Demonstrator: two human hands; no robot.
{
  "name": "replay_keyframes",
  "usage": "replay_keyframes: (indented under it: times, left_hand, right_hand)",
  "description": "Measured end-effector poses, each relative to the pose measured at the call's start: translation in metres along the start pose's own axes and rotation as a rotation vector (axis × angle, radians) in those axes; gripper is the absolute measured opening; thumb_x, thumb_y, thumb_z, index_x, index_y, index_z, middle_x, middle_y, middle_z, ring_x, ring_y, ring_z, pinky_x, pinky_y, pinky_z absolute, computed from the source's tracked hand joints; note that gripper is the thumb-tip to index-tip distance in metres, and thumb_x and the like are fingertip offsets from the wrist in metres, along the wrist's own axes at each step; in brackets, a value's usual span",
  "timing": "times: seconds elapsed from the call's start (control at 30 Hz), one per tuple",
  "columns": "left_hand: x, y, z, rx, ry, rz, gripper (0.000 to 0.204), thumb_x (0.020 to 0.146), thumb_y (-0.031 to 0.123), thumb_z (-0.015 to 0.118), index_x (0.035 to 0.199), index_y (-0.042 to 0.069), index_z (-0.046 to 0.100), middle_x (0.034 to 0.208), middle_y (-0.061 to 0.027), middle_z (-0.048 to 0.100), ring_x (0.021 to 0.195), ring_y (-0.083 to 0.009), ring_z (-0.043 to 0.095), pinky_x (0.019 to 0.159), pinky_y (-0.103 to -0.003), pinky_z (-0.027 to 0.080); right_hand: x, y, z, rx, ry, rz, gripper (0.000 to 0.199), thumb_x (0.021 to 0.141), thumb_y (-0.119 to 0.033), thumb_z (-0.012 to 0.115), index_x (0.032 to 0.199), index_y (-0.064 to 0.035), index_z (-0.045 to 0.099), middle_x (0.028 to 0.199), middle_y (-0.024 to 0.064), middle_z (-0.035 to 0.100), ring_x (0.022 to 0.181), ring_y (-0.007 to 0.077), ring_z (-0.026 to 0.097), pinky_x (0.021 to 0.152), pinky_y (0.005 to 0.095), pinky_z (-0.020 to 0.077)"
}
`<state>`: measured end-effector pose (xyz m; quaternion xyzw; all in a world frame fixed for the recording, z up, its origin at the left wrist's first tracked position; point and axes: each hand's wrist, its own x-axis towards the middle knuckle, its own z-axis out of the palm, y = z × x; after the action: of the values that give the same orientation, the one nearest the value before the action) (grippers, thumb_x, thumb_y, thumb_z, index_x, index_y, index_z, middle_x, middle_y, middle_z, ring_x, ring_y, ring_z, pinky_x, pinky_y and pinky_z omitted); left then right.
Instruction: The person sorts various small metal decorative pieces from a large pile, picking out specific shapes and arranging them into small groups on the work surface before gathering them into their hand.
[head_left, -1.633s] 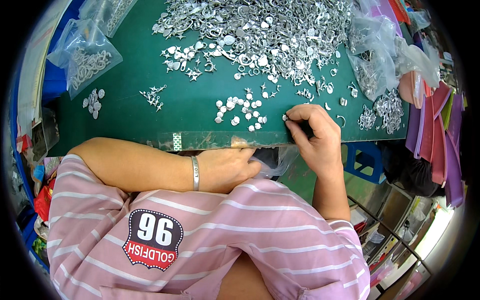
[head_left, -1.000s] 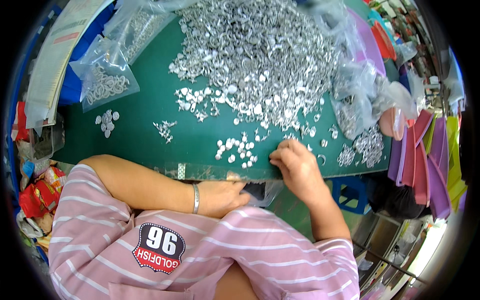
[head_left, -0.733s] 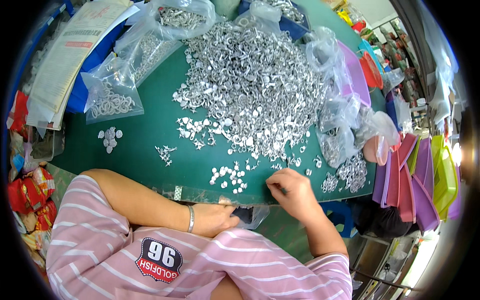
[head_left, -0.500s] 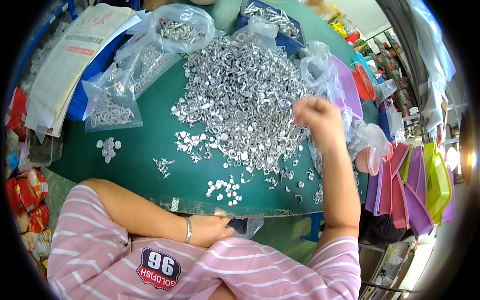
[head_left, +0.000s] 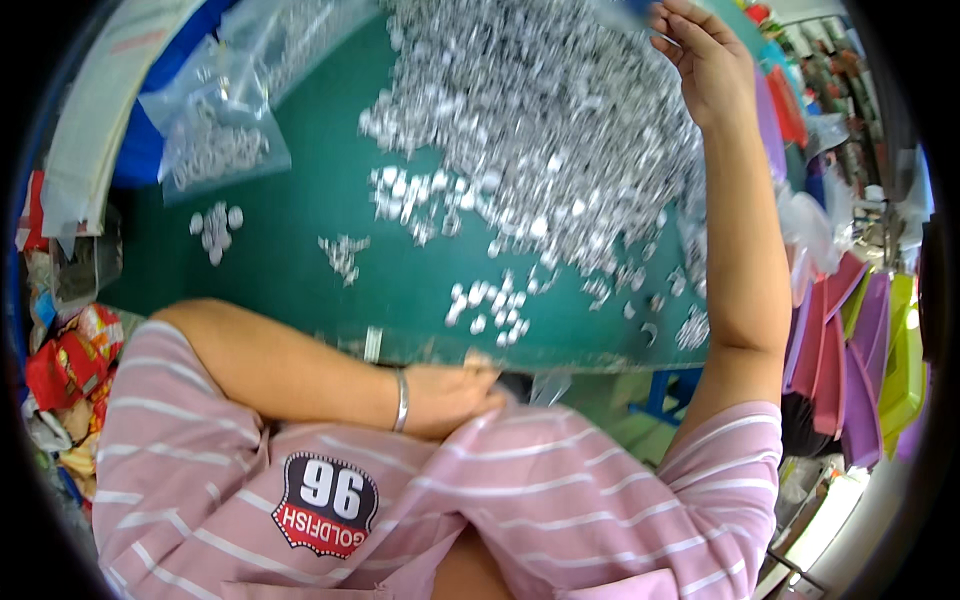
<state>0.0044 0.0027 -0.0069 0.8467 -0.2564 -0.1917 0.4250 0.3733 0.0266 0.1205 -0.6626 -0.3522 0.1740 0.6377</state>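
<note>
A wide heap of small silver metal pieces [head_left: 540, 120] covers the far middle of the green table. Beyond its right side my right hand [head_left: 708, 65] reaches out, fingers loosely bent and apart, with nothing visible in them. Its fingertips are close to the corner of a blue bin [head_left: 637, 8], mostly cut off by the frame. My left hand [head_left: 450, 398], below a metal bracelet, lies at the table's near edge with curled fingers; what they hold, if anything, is hidden. Round pieces [head_left: 488, 308] lie sorted near that edge, and star-like pieces [head_left: 412, 200] lie beside the heap.
To the left are a cluster of discs [head_left: 216, 232], a few thin pieces [head_left: 344, 257] and a clear bag of rings [head_left: 220, 150]. A folded newspaper [head_left: 105, 90] lies at the far left. Coloured plastic trays [head_left: 865, 360] hang off the right side.
My right hand has moved from the heap's right edge away from me, toward the blue bin, and its fingers have loosened. The view has tilted nearer my body. My left hand stays at the table edge.
</note>
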Motion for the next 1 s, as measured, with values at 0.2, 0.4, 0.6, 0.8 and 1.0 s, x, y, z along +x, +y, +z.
replay_keyframes:
  times: [0.2,0.4,0.6,0.8,1.0]
  left_hand:
    - [-0.005,0.000,0.011,0.093,0.365,0.106,0.021,0.083,0.020,0.056,0.095,0.002,0.058,0.088,-0.0212,0.058,0.077,-0.0321,0.064,0.067,-0.036,0.054]
    - [-0.001,0.002,0.004,0.136,0.286,0.081,0.026,0.084,0.022,0.056,0.102,0.003,0.060,0.090,-0.0220,0.058,0.081,-0.0331,0.065,0.071,-0.036,0.054]
    - [-0.005,0.011,-0.008,0.124,0.228,0.031,0.034,0.085,0.022,0.056,0.114,0.006,0.062,0.098,-0.0242,0.058,0.087,-0.0357,0.065,0.075,-0.038,0.054]
    - [-0.003,0.007,-0.005,0.102,0.225,0.047,0.034,0.084,0.021,0.057,0.113,0.004,0.060,0.101,-0.0253,0.056,0.089,-0.0374,0.065,0.076,-0.040,0.054]
    - [-0.006,0.011,-0.011,0.041,0.216,0.039,0.030,0.082,0.020,0.059,0.107,0.003,0.059,0.099,-0.0253,0.056,0.089,-0.0376,0.065,0.076,-0.040,0.054]
  right_hand:
    - [-0.199,-0.003,0.048,-0.234,-0.891,-0.373,0.015,0.074,0.003,0.063,0.087,-0.0019,0.069,0.092,0.0106,0.068,0.089,0.0288,0.066,0.079,0.0374,0.0527]
    - [-0.260,0.009,0.012,-0.458,-0.512,-0.371,0.025,0.065,0.010,0.063,0.087,0.0005,0.068,0.094,0.0128,0.070,0.093,0.0304,0.066,0.080,0.0378,0.0512]
    - [-0.293,0.017,0.008,-0.462,-0.068,-0.201,0.020,0.073,0.015,0.065,0.088,0.0028,0.066,0.088,0.0144,0.069,0.080,0.0245,0.066,0.071,0.0315,0.0508]
    - [-0.298,0.024,0.027,-0.633,-0.075,-0.307,0.023,0.069,0.011,0.073,0.087,-0.0008,0.064,0.086,0.0099,0.068,0.077,0.0261,0.064,0.068,0.0321,0.0499]
    - [-0.301,0.020,0.023,-0.555,-0.062,-0.195,0.022,0.069,0.011,0.072,0.085,-0.0017,0.064,0.084,0.0096,0.068,0.076,0.0266,0.063,0.071,0.0340,0.0496]
